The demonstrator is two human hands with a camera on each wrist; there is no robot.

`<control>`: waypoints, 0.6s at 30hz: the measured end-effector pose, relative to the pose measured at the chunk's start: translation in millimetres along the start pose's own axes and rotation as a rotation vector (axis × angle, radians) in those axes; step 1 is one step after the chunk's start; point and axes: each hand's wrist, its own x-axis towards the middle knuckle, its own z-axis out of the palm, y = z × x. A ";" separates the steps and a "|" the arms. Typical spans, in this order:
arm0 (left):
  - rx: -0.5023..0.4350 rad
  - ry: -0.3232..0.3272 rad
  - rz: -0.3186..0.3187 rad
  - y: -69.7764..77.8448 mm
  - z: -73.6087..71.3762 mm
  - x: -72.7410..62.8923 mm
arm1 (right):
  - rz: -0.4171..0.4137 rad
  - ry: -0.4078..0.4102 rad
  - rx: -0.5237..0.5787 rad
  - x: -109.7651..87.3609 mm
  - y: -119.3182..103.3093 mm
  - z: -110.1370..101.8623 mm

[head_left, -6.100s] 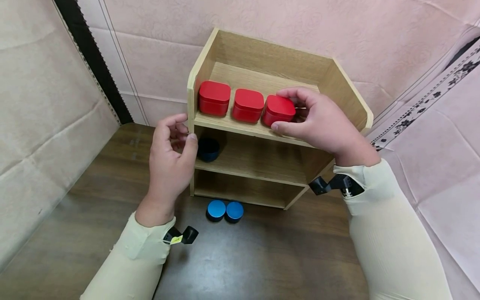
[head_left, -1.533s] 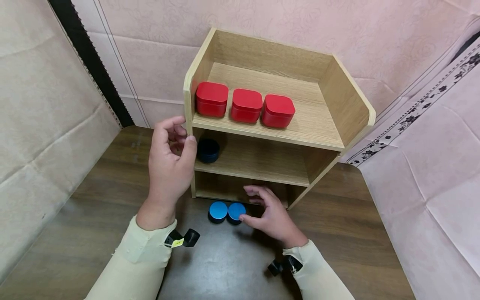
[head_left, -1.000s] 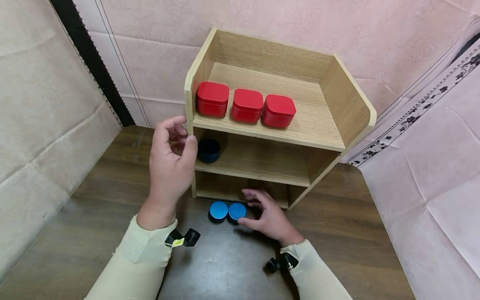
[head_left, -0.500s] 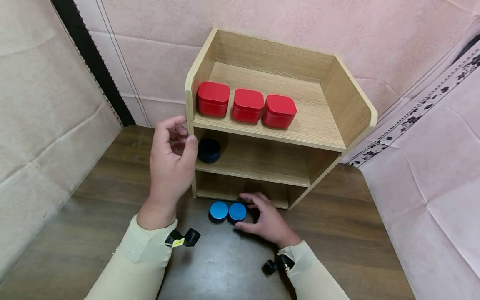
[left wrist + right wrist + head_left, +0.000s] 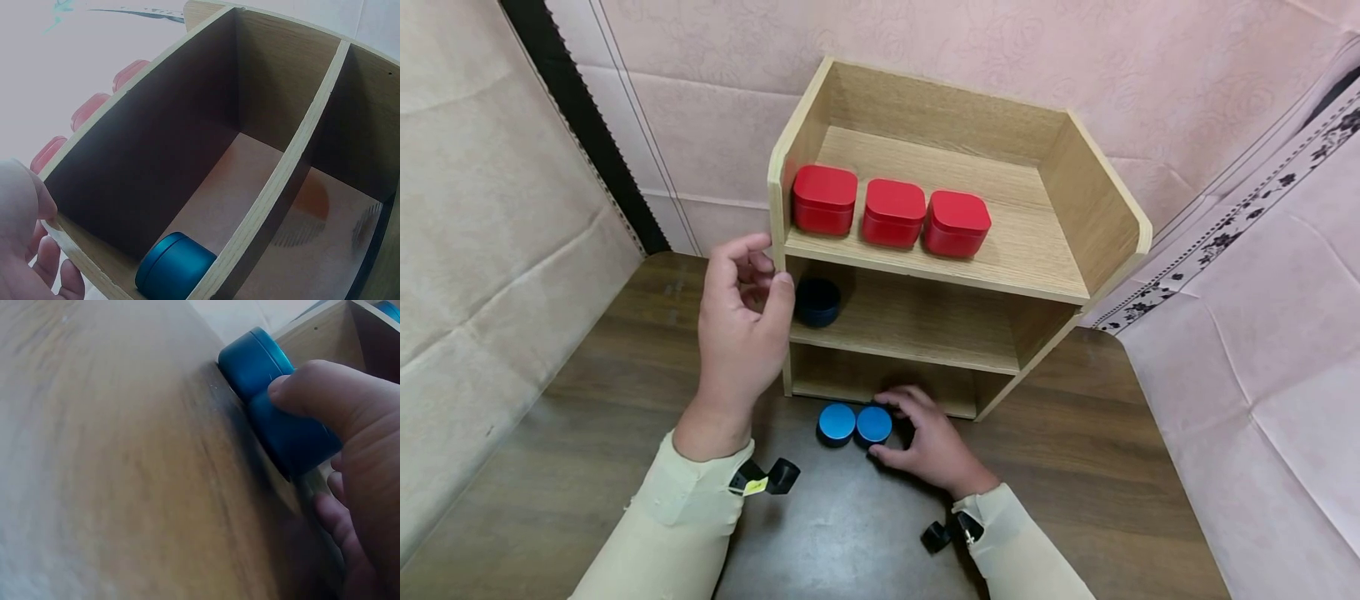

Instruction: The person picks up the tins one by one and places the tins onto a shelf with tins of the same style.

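Note:
My left hand (image 5: 741, 333) is at the left side panel of a small wooden shelf (image 5: 940, 279), its thumb on the front edge and its curled fingers against the outer side. In the left wrist view, the fingers (image 5: 47, 262) show outside the panel. Two round blue tins (image 5: 837, 423) stand side by side on the table before the shelf. Around the right-hand blue tin (image 5: 874, 425), my right hand (image 5: 932, 442) curves its thumb and fingers. The thumb rests on that tin (image 5: 290, 434) in the right wrist view; its far side is hidden.
Three red lidded tins (image 5: 893, 212) line the front left of the top shelf. Another blue tin (image 5: 817, 302) stands at the left end of the middle shelf. Pale cloth (image 5: 715, 108) hangs behind and beside the brown wooden table (image 5: 1075, 467).
My right hand has left the right-hand red tin, come down to the table and closed its thumb and fingers around the right-hand blue tin. The left hand has stayed at the shelf.

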 end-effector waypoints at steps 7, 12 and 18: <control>0.004 0.001 -0.002 0.3 -0.2 -0.4 | 0.003 0.001 -0.045 -0.3 -3.2 1.4; 0.006 0.000 -0.002 0.2 -0.2 -1.0 | 0.008 -0.011 -0.085 -0.9 -5.5 1.8; 0.004 -0.001 -0.001 0.7 0.0 -0.7 | 0.002 -0.026 -0.126 0.4 -7.1 2.1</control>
